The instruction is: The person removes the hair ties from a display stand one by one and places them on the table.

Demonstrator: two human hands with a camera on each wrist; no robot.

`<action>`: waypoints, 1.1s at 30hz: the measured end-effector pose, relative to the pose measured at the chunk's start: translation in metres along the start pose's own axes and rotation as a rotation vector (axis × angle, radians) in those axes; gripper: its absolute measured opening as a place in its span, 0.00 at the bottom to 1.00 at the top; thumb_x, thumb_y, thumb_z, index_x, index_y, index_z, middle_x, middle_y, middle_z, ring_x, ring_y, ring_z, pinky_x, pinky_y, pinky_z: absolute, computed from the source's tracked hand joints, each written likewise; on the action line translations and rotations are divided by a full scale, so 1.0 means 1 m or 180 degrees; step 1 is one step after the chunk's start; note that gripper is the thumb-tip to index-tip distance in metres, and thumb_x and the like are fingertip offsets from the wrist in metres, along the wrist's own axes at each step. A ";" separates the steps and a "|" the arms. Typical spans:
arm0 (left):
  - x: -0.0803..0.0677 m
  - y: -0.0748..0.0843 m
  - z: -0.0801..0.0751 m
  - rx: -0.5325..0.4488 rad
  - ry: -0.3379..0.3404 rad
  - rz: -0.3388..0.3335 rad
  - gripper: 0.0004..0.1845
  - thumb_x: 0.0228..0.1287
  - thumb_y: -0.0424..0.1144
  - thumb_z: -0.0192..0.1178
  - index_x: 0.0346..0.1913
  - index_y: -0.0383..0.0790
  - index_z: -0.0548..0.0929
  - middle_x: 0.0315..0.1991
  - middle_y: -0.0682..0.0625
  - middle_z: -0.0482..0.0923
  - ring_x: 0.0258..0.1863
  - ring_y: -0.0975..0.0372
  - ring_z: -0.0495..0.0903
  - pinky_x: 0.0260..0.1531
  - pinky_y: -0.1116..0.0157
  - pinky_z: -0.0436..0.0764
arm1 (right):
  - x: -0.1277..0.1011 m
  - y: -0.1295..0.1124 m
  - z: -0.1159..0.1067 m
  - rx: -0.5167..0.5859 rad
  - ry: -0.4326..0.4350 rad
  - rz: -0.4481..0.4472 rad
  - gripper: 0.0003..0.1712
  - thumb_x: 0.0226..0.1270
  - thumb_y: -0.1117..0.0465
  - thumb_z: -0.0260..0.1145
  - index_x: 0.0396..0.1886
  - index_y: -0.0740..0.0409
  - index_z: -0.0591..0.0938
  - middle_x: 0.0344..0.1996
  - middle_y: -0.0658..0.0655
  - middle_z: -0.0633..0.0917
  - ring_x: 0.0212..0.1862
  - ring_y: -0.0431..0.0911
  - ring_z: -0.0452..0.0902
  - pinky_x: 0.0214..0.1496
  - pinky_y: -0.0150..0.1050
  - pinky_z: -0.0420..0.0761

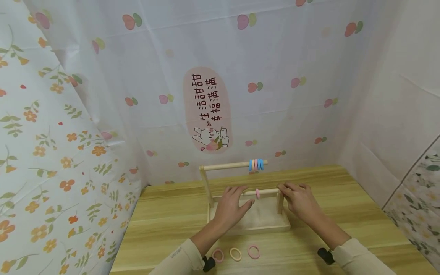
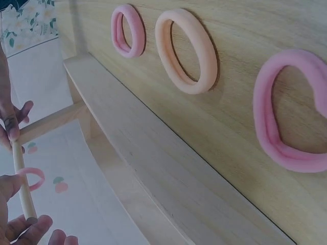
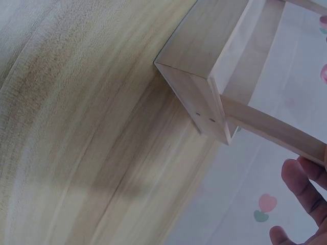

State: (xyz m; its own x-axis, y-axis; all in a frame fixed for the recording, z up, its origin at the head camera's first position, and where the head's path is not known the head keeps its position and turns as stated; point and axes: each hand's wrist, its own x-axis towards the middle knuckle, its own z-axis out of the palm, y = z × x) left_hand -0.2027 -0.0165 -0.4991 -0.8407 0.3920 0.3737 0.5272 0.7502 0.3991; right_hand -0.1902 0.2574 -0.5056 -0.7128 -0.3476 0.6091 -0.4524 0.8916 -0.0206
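Observation:
A wooden rack [image 1: 256,230] with a tray base carries two rods at different heights. One pink hair tie [image 1: 258,193] hangs around the lower rod [image 1: 269,191]. My left hand [image 1: 229,206] is at that rod's free end, its thumb [image 2: 11,187] beside the pink tie and a fingertip touching the rod's tip. At the other end, my right hand [image 1: 301,200] holds the top of the short post [image 3: 278,130] with its fingers. Several blue, peach and pink hair ties [image 1: 256,164] sit together near the free end of the upper rod [image 1: 227,165].
In front of the rack lie a pink hair tie [image 1: 218,255], a peach one [image 1: 235,254] and another pink one [image 1: 254,252] on the wood-grain table [image 1: 158,229]. A printed curtain [image 1: 165,68] hangs behind; a flowered one [image 1: 55,152] covers the left side.

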 end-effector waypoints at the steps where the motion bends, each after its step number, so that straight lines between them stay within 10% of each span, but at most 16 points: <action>1: 0.001 0.000 0.000 -0.0003 -0.0004 0.0001 0.27 0.70 0.61 0.61 0.68 0.56 0.76 0.63 0.57 0.80 0.60 0.60 0.77 0.55 0.59 0.83 | 0.000 0.000 0.000 -0.0008 0.0002 -0.0002 0.13 0.63 0.65 0.73 0.48 0.55 0.87 0.41 0.54 0.87 0.35 0.48 0.87 0.45 0.67 0.83; 33: 0.022 0.011 0.009 0.0162 -0.0092 0.0231 0.24 0.66 0.59 0.67 0.62 0.58 0.82 0.60 0.59 0.82 0.56 0.61 0.79 0.56 0.62 0.82 | 0.000 0.004 0.002 -0.0049 0.0054 -0.0051 0.14 0.62 0.65 0.75 0.47 0.52 0.87 0.38 0.50 0.86 0.30 0.46 0.85 0.41 0.65 0.85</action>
State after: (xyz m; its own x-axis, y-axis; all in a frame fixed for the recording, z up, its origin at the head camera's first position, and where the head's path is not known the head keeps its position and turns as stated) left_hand -0.2165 0.0048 -0.4945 -0.8040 0.4611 0.3754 0.5806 0.7450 0.3284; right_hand -0.1929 0.2601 -0.5077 -0.6962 -0.3570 0.6227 -0.4553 0.8904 0.0015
